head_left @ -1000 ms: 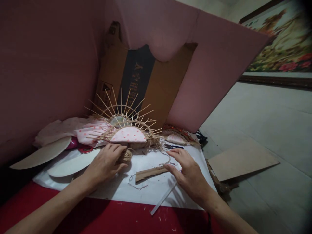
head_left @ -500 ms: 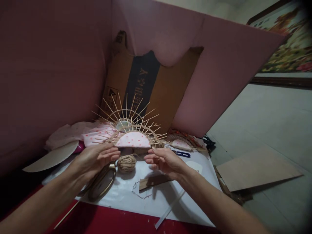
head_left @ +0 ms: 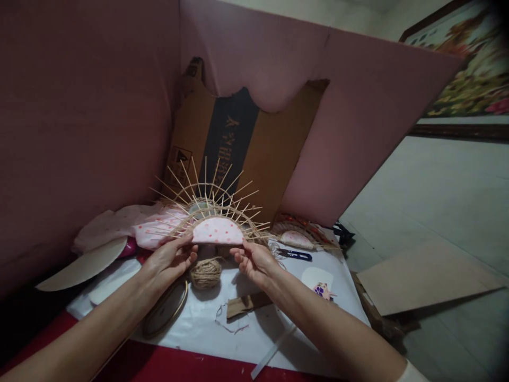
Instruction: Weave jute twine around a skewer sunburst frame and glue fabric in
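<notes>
A half-round craft piece (head_left: 218, 231) is covered in white cloth with pink dots, with thin sticks fanning out from its curved edge and twine bent in an arc across them. My left hand (head_left: 175, 257) pinches its lower left corner. At the lower right corner, my right hand (head_left: 251, 258) grips it between thumb and fingers. Below it sits a ball of jute twine (head_left: 205, 272). Behind stands another fan of sticks (head_left: 205, 185), partly hidden by the held piece.
A smaller dotted half-round piece (head_left: 296, 240) and blue thread snips (head_left: 295, 254) lie to the right. An oval hoop (head_left: 167, 310), a cardboard strip (head_left: 247, 304) and a clear glue stick (head_left: 274, 351) lie nearer me. Cut cardboard (head_left: 286, 143) leans behind; pink dotted cloth (head_left: 159, 228) is bunched left.
Both hands have closed in on the piece's lower corners, the right one moving slightly left. The piece has shifted slightly, and the view has moved a little.
</notes>
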A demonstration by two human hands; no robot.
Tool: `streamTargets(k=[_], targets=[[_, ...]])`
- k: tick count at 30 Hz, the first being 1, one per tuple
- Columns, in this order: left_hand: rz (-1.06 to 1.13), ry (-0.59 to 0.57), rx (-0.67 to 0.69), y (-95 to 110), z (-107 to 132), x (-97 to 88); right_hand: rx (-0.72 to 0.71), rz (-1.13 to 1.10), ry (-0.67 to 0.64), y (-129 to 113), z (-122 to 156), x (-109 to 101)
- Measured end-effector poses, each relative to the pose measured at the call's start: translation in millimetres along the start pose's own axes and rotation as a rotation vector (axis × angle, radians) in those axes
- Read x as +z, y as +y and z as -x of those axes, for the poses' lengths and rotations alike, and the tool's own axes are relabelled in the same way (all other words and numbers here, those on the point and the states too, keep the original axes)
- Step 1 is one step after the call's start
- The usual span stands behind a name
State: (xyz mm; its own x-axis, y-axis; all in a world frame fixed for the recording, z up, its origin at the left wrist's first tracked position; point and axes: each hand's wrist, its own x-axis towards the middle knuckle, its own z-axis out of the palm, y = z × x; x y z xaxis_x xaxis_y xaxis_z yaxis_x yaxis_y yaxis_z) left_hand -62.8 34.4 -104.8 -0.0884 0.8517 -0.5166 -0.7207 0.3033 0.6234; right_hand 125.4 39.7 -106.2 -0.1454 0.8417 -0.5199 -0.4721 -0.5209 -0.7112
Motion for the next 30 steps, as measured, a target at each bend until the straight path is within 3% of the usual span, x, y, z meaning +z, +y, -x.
streamTargets(k=[10,14,18,21,25,30], targets=[[-0.050,-0.119,0.176,-5.4,32.0,5.4,-0.287,-0.013,-0.096,1.6,50.7,-3.5],[0.003,-0.257,0.274,-11.2,52.5,14.6,-0.446,-0.078,-0.171,6.6,65.3,0.6],[0.054,-0.361,0.262,-20.4,69.8,30.2,-0.552,-0.209,-0.182,4.3,69.5,7.8],[0.071,-0.358,0.211,-25.3,78.5,40.0,-0.630,-0.252,-0.166,-1.9,73.2,11.4],[0.040,-0.343,0.225,-28.3,81.8,43.1,-0.672,-0.252,-0.169,-8.7,80.7,9.9],[0.047,-0.396,0.279,-33.9,68.8,39.8,-0.681,-0.251,-0.224,-9.3,83.7,2.8]])
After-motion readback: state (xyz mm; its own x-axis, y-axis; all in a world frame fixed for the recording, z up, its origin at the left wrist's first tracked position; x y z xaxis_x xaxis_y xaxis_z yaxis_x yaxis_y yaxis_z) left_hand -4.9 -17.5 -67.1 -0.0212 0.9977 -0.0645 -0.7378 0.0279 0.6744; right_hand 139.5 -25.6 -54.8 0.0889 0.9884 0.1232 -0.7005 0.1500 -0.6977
